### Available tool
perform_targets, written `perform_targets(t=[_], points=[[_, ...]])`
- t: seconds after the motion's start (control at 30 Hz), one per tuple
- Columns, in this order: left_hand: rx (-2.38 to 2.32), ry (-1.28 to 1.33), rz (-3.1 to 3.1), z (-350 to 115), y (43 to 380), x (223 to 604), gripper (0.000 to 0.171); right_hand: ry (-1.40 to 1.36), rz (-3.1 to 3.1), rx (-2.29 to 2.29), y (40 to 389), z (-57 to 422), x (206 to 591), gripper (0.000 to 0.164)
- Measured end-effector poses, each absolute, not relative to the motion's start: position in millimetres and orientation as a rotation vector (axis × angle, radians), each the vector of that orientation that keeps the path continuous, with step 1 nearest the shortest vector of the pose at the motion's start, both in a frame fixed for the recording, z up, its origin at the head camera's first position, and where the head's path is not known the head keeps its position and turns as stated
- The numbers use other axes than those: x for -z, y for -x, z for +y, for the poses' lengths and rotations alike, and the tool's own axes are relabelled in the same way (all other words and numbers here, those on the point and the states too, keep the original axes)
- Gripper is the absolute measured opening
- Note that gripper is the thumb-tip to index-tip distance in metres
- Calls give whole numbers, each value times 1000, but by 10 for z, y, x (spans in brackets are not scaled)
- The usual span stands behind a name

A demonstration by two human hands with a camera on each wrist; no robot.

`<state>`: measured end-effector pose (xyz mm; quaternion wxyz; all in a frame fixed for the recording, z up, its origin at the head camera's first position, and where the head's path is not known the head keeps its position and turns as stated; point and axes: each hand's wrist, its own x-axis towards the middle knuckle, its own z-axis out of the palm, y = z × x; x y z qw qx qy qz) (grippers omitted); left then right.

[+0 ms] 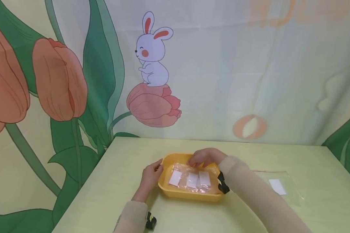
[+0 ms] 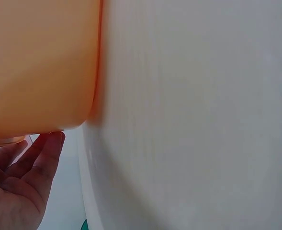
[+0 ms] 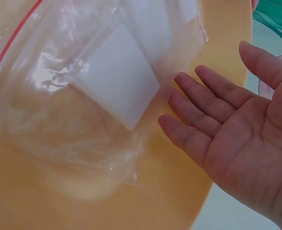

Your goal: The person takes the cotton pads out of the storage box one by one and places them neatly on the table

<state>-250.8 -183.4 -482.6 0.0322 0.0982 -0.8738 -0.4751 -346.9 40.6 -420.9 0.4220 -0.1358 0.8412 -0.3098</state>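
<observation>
A yellow plastic basin (image 1: pixel 189 196) stands on the table, holding several clear zip bags (image 3: pixel 78 110) with white cards (image 3: pixel 119 76) inside. At its left end my left hand (image 1: pixel 151 176) grips the rim. The left wrist view shows the fingers (image 2: pixel 49 155) against the basin's outer wall; the rest of the grip is partly hidden. Over the basin's far right part hovers my right hand (image 1: pixel 205 157), palm down above the bags. Its fingers (image 3: pixel 198 98) are spread and fairly straight, close to a bag, and hold nothing.
To the right, partly behind the right forearm, a flat clear zip bag (image 1: pixel 291 184) with a white card (image 1: pixel 277 187) lies on the pale table (image 1: pixel 105 197). A printed cloth (image 1: pixel 210 71) hangs behind the table's back edge.
</observation>
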Motion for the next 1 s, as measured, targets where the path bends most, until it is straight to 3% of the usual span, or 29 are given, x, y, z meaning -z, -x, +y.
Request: perform_targets(t=[0.2,0.7,1.0], points=[[1448,-293,-2687,-1829,2492,4838,42,334,2114,776,3485,386,4278,44],[1427,-242,-2677,-1845,2503,4829,42,468,2145,725,3482,341,4263,13],[1413,-226,-2675,-1843,2499,4826,42,597,2204,727,3513,343,4241,19]])
